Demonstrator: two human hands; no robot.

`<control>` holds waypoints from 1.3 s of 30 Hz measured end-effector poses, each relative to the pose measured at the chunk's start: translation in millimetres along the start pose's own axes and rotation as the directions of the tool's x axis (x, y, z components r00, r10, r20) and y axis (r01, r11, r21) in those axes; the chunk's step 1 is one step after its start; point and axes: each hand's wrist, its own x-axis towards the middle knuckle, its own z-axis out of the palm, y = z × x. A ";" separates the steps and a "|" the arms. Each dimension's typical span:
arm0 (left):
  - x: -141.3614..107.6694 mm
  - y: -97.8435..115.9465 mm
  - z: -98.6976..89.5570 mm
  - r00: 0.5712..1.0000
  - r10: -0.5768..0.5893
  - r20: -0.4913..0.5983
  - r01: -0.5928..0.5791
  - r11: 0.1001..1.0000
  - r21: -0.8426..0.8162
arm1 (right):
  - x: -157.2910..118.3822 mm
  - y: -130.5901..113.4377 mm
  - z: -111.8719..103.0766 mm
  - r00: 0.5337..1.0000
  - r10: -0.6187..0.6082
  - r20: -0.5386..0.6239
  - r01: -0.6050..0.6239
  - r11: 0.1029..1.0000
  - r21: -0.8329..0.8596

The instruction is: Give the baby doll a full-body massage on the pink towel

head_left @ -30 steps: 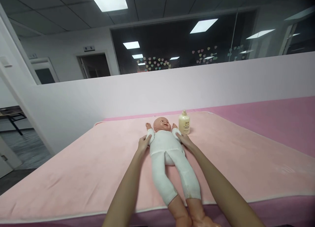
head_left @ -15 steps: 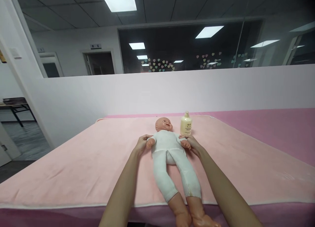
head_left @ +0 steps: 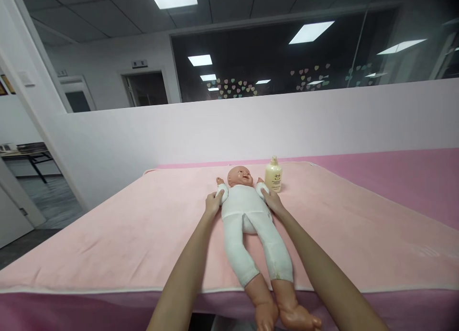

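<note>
- Two bare hands hold a baby doll (head_left: 243, 200) by its arms. The doll lies on its back on a pink blanket (head_left: 150, 226), head toward a low white wall (head_left: 215, 132), feet (head_left: 266, 314) reaching past the blanket's near edge.
- The left hand (head_left: 213, 203) is closed around one sleeve (head_left: 224, 191) of the doll's white suit, thumb laid over the cloth; its other fingers are mostly hidden.
- The right hand (head_left: 273, 201) pinches the opposite sleeve (head_left: 260, 189) in the same way, its underside out of sight.
- Both doll arms are bent upward, the small doll hands sticking up on either side of the head (head_left: 239, 176).
- A pale yellow bottle (head_left: 274, 177) stands upright just beyond the right hand, beside the doll's raised arm; whether they touch is hard to tell.
- The step in hand appears to be guiding both arms together, here at the raised position. The next move would call for a light, even grip on each side, with the right hand kept from nudging the bottle.
- Half a second ago the doll's arms pointed down toward its waist; now they are up, much as they were a second ago. The bottle has kept its place.
</note>
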 end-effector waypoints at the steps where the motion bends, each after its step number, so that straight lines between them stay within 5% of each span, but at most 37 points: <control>1: -0.8 0.1 0.5 1.000 0.021 -0.017 -0.020 1.000 0.021 | -1.7 -0.8 0.4 1.000 -0.006 -0.016 0.006 1.000 -0.008; 6: -6.4 8.6 -5.5 0.986 0.021 0.165 0.011 0.982 -0.190 | -3.0 -2.3 -5.9 0.994 0.042 0.098 -0.067 0.961 0.270; 9: -6.3 13.5 -11.0 0.983 0.035 0.182 0.020 0.956 -0.292 | -1.2 -2.7 -10.6 0.986 0.063 0.154 -0.118 0.916 0.384; 14: -4.3 13.0 -14.6 0.981 0.023 0.195 0.039 0.952 -0.304 | -0.4 -2.3 -13.8 0.976 0.082 0.203 -0.162 0.895 0.415; 20: -10.4 14.7 -15.6 0.982 -0.038 0.186 0.092 0.952 -0.293 | -5.3 -2.0 -12.5 0.991 0.051 0.122 -0.099 0.898 0.429; 29: -13.0 23.5 -12.5 0.971 0.010 0.238 0.063 0.953 -0.297 | 3.1 0.1 -12.7 0.986 0.023 0.164 -0.100 0.874 0.475; 32: -7.8 18.8 -11.8 0.984 -0.027 0.174 0.075 0.958 -0.275 | 4.6 2.7 -9.4 0.992 0.014 0.126 -0.064 0.911 0.407; 39: 1.7 3.9 -5.4 0.998 -0.041 0.050 0.043 0.998 -0.049 | 3.5 3.0 -0.5 0.999 -0.025 -0.048 0.022 0.998 -0.065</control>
